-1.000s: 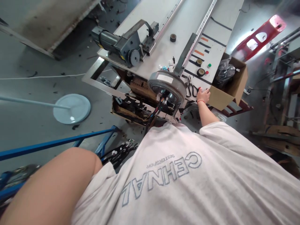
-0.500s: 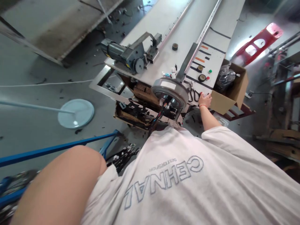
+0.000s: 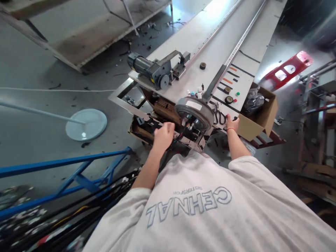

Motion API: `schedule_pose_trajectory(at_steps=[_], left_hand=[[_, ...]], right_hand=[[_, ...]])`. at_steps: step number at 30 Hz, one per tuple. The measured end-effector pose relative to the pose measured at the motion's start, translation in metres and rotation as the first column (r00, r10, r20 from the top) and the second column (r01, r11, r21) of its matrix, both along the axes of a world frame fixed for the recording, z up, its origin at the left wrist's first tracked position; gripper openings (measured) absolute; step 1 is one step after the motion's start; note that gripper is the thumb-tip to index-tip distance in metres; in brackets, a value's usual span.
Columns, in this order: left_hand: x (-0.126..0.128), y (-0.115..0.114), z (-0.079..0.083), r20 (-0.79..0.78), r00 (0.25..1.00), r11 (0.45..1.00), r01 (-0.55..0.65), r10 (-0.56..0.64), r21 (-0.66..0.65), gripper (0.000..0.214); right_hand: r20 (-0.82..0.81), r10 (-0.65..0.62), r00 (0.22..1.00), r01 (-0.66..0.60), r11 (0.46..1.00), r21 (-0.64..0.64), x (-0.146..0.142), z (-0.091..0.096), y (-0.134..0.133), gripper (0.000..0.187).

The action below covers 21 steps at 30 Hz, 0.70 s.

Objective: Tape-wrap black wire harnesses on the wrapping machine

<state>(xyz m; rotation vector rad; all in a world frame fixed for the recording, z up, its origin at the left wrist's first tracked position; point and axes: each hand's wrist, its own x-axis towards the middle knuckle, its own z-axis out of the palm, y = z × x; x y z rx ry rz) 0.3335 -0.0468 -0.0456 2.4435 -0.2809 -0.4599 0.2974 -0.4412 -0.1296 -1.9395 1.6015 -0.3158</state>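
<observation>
My left hand [image 3: 165, 135] hovers over a shallow cardboard tray [image 3: 145, 135] below the bench front. Its fingers are curled closed; whatever they hold, if anything, is hidden. On the bench's front right corner rests my right hand [image 3: 232, 124], open, beside black-handled scissors [image 3: 222, 119] and close to a cardboard box. Between my hands stands a round grey wheel-like part [image 3: 195, 109] with a white label. A bundle of dark wires [image 3: 187, 126] hangs from its centre towards my body.
The long bench [image 3: 212, 45] carries a motor unit [image 3: 147, 66], tape rolls [image 3: 229, 100] and tape strips. At its right stands an open cardboard box [image 3: 252, 126] with a plastic bag inside. A blue metal frame [image 3: 86, 180] and dark cable bundles [image 3: 105, 206] flank my left side.
My left arm has swung forward from low at my left, bringing the hand to the bench front. The right hand stays at the bench corner. The view has shifted slightly.
</observation>
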Motion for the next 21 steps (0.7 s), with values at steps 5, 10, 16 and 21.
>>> schedule_pose_trajectory(at_steps=[5, 10, 16, 21], left_hand=[[-0.012, -0.054, -0.018, -0.265, 0.959, 0.984, 0.059, -0.103, -0.171, 0.04], [-0.013, -0.054, -0.016, -0.179, 0.973, 0.981, 0.114, -0.142, -0.159, 0.044], [-0.028, -0.042, -0.015, -0.159, 0.979, 0.987, 0.112, -0.13, -0.119, 0.045], [-0.037, -0.041, -0.014, -0.096, 0.985, 0.99, 0.143, -0.14, 0.019, 0.038]], right_hand=[[-0.032, -0.006, 0.999, 0.004, 0.999, -0.05, 0.002, 0.0, 0.0, 0.074], [-0.032, -0.022, 0.999, 0.02, 0.998, -0.06, 0.003, 0.002, -0.001, 0.073], [-0.073, -0.01, 0.997, 0.004, 0.997, -0.081, 0.004, 0.003, -0.001, 0.075], [-0.104, -0.011, 0.995, 0.001, 0.995, -0.097, 0.005, 0.001, -0.001, 0.074]])
